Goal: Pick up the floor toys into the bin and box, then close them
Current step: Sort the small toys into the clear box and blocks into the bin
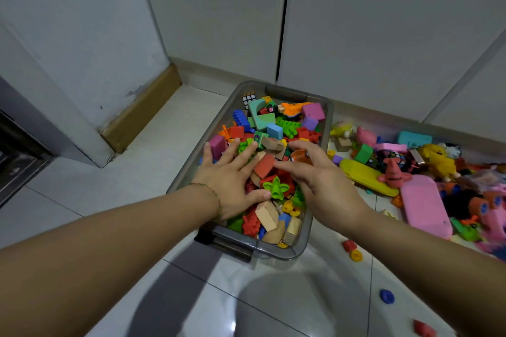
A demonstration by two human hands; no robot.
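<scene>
A grey see-through bin stands on the white tile floor, heaped with coloured plastic bricks, wooden blocks and small toys. My left hand lies flat on the heap with fingers spread, pressing on the toys. My right hand is over the bin's right side, its fingers curled round a small orange toy. A red block and a green flower piece lie between my hands. No lid is in view.
A pile of loose toys lies on the floor right of the bin: a yellow case, a pink case, a teal case, plush figures. Small pieces lie nearer me: a red-yellow one, a blue ring, a red piece. Cabinet doors stand behind.
</scene>
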